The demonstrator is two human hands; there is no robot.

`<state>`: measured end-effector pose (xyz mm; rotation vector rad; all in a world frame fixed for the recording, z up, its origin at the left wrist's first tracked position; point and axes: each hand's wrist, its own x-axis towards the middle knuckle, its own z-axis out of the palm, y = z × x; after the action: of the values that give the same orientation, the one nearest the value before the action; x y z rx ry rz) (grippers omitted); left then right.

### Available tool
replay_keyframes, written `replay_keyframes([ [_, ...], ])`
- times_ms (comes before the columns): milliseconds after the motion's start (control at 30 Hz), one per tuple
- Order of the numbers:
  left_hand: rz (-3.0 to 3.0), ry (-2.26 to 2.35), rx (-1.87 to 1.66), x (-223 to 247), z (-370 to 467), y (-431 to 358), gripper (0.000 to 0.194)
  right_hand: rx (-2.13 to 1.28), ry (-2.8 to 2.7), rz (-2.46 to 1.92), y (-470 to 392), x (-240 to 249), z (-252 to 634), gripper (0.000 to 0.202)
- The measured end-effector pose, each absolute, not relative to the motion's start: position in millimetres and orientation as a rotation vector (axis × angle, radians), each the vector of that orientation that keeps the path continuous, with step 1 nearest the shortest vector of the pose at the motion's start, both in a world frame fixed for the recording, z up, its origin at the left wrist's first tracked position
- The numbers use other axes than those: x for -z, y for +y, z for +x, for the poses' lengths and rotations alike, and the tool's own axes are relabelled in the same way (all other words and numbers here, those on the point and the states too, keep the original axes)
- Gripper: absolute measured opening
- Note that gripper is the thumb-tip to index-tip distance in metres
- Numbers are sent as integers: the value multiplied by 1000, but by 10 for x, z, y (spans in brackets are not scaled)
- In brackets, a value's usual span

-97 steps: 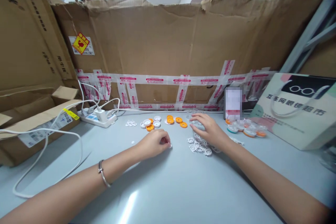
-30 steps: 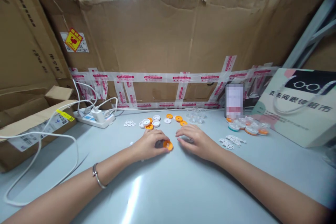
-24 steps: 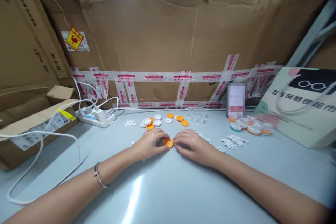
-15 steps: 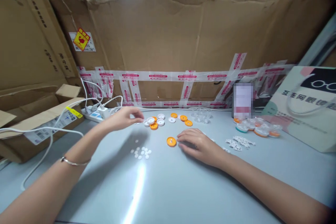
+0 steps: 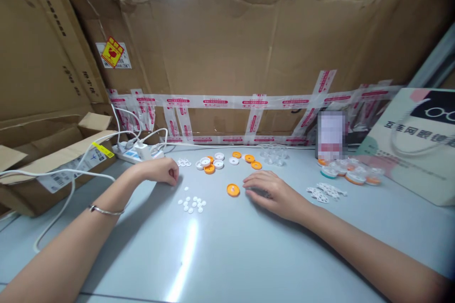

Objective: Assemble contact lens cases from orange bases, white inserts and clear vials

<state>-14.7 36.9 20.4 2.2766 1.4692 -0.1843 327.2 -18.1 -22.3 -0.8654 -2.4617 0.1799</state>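
Observation:
My left hand (image 5: 164,171) is low over the table with its fingers curled down and pressed together; whatever it may pinch is hidden. Just beyond its fingertips lie small white pieces (image 5: 184,163). Closer to me is a scatter of small white discs (image 5: 192,204). My right hand (image 5: 273,194) rests palm down with fingers stretched out, holding nothing. Left of its fingertips, a small gap away, an orange round dish (image 5: 233,190) lies flat with a tiny clear bit at its centre. Behind it are white and orange round caps (image 5: 209,169) in a loose pile.
Clear plastic parts (image 5: 274,155) stand at the back. White lattice pieces (image 5: 325,192) and assembled clear-topped rounds (image 5: 350,171) lie at right, near a phone (image 5: 332,132) and a paper bag (image 5: 414,147). A power strip (image 5: 137,153) with cables and a carton (image 5: 57,165) are at left.
My left hand has drawn back left and down from the white caps, its fingers now curled in, uncovering the small white pieces. The right hand has stayed almost in place beside the orange dish.

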Motion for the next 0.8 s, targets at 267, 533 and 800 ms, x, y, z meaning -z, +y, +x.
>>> replay_keyframes([
  [267, 2302, 1451, 117, -191, -184, 409, 17, -177, -2462, -878, -181, 221, 3273, 17],
  [533, 2351, 1408, 4, -227, -200, 397, 15, -183, -2467, -885, -171, 220, 3277, 18],
  [800, 2627, 1251, -740, -147, 308, 219, 14, -237, -2454, -875, -226, 210, 3200, 18],
])
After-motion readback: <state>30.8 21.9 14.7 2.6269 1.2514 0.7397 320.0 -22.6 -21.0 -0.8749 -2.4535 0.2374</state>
